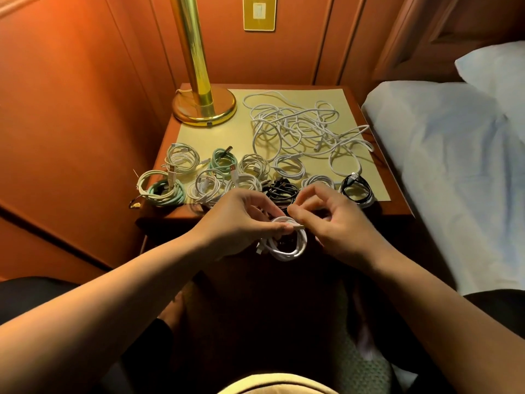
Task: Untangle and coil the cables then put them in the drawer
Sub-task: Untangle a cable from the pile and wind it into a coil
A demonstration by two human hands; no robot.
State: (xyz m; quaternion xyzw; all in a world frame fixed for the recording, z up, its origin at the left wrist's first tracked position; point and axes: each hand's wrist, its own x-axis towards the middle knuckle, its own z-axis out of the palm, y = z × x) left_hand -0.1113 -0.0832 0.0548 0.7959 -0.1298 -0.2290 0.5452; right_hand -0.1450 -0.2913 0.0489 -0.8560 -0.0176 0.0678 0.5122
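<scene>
A white cable coil [289, 245] hangs in front of the nightstand [397, 207]. My left hand [241, 220] grips its top between thumb and fingers. Beside it, my right hand [329, 217] pinches the cable's end near the plug. A tangle of loose white cables [301, 126] lies on the yellow mat [216, 135] at the back right. Several finished coils sit in rows along the front: white coils [181, 159], mint-green coils [223, 159] and black coils [356, 189]. The nightstand's front below the top is dark, and no drawer can be made out.
A brass lamp [203, 106] stands at the nightstand's back left corner. Orange wood panelling surrounds it, with a brass switch plate [259, 12] on the wall. A bed with pale sheets [454, 166] borders the right side. My knees are below.
</scene>
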